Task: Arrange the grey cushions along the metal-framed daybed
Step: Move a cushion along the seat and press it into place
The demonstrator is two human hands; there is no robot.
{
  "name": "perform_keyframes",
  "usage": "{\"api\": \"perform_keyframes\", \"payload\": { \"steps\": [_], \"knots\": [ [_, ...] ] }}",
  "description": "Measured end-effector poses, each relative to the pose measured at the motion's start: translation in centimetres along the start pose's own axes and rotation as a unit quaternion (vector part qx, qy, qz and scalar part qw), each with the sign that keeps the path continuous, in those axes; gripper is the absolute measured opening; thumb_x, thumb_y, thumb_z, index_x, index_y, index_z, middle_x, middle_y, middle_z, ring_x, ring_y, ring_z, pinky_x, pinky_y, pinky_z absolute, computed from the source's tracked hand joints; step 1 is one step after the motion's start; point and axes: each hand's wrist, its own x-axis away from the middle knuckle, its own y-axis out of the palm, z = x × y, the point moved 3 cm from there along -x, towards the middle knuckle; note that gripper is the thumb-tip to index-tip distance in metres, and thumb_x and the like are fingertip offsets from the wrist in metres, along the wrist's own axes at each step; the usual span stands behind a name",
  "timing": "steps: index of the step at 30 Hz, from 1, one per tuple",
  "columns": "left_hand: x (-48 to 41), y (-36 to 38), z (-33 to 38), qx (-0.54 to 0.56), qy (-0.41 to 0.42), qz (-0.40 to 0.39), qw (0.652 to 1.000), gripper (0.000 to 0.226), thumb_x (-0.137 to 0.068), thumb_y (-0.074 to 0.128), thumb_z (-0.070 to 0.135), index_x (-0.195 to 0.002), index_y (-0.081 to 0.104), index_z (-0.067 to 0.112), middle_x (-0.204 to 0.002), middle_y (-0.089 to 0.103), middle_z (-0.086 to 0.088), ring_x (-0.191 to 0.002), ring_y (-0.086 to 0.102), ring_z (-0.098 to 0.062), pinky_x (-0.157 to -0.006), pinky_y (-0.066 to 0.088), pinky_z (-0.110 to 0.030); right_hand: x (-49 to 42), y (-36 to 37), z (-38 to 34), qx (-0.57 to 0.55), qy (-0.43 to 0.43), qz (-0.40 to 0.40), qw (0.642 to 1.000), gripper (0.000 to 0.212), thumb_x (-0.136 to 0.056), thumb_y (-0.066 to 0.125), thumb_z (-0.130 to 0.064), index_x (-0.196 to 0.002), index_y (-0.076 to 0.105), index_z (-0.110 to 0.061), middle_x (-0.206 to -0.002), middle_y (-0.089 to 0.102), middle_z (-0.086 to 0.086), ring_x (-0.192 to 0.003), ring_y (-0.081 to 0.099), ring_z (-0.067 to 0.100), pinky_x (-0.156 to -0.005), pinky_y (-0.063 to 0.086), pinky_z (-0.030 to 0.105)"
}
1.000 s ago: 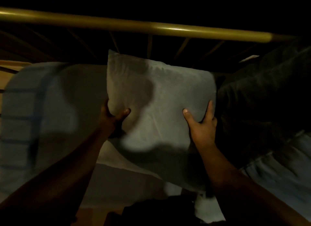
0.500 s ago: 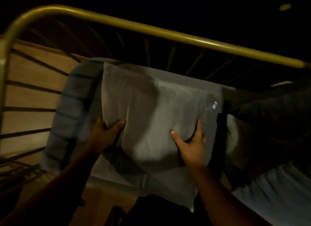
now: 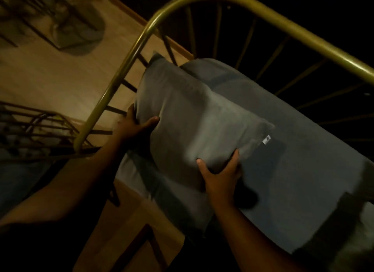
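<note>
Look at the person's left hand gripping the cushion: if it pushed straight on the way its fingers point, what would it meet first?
The left hand already presses the grey cushion. Past that lies the larger grey cushion, probably, since depth is unclear.

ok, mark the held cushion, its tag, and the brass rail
grey cushion [image 3: 194, 121], head view, middle of its front face
tag [image 3: 266, 140], head view, the white label at the cushion's right edge
brass rail [image 3: 125, 69], head view, curved corner tube
</note>
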Motion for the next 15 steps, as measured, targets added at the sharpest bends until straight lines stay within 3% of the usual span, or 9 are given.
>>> {"api": "perform_keyframes", "payload": {
  "steps": [3, 5, 8, 12, 15],
  "knots": [
    [-0.8, 1.4, -0.3, -0.035, -0.008, -0.038, 0.999, 0.135, -0.036, 0.057, 0.095, -0.148, 0.002, 0.042, -0.16, 0.012, -0.01, -0.144, 0.019, -0.041, -0.116, 0.023, -0.057, -0.4, 3.3, -0.2, 0.034, 0.017, -0.048, 0.998, 0.121, -0.064, 0.082, -0.046, -0.152, 0.001, -0.023, -0.153, 0.013, 0.025, -0.139, 0.022, 0.042, -0.111, 0.027, 0.046],
    [-0.9, 3.1, 0.1, -0.082, 0.005, -0.056, 0.995, 0.13, -0.047, 0.061, 0.088, -0.148, -0.005, 0.04, -0.162, -0.003, -0.008, -0.147, 0.007, -0.038, -0.118, 0.015, -0.054, -1.1, 4.4, -0.4, 0.062, 0.047, -0.07, 0.995, 0.124, -0.065, 0.081, -0.047, -0.151, -0.006, -0.029, -0.155, 0.007, 0.023, -0.138, 0.022, 0.044, -0.108, 0.029, 0.049],
    [-1.3, 3.7, 0.6, -0.091, 0.023, -0.04, 0.995, 0.125, -0.055, 0.064, 0.083, -0.149, -0.005, 0.039, -0.163, -0.004, -0.009, -0.147, 0.005, -0.037, -0.117, 0.012, -0.053, -2.2, 4.1, -0.6, 0.08, 0.062, -0.088, 0.991, 0.123, -0.067, 0.081, -0.044, -0.15, -0.009, -0.031, -0.155, 0.004, 0.021, -0.138, 0.021, 0.044, -0.106, 0.031, 0.05],
    [-1.2, 4.1, 0.6, -0.088, 0.02, -0.016, 0.996, 0.121, -0.057, 0.063, 0.082, -0.149, -0.002, 0.038, -0.162, -0.003, -0.01, -0.147, 0.004, -0.04, -0.116, 0.011, -0.057, -2.7, 2.2, 0.0, 0.078, 0.03, -0.113, 0.99, 0.115, -0.067, 0.083, -0.036, -0.151, 0.005, -0.026, -0.151, 0.019, 0.023, -0.138, 0.023, 0.04, -0.107, 0.032, 0.044],
    [0.7, 5.0, 1.5, -0.085, 0.024, 0.008, 0.996, 0.1, -0.074, 0.065, 0.063, -0.15, 0.008, 0.034, -0.162, 0.002, -0.014, -0.145, 0.007, -0.043, -0.115, 0.012, -0.06, -2.3, -0.8, 0.1, 0.073, -0.009, -0.106, 0.992, 0.093, -0.07, 0.082, -0.023, -0.146, 0.029, -0.014, -0.143, 0.037, 0.019, -0.132, 0.04, 0.034, -0.104, 0.035, 0.031]
  ]
}}
